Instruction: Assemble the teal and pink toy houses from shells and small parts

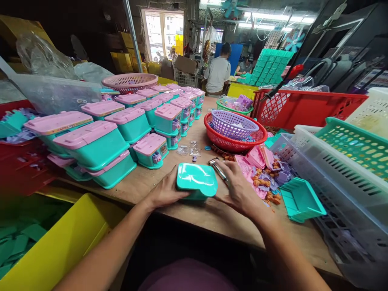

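My left hand is closed round the left side of a teal plastic box, whose smooth, shiny face is turned up. It is held at the table's front edge. At the box's right, my right hand has its fingers curled over a slim silver metal tool with a short head at its far end. The right thumb reaches towards the box's lower right corner; whether it touches is unclear. Just beyond the box lie clear plastic pieces and a small purple part.
Stacked teal boxes with pink lids fill the left of the table. Right are a red basket with a purple basket inside, loose pink, purple and brown parts, an open teal box and crates. A person sits beyond.
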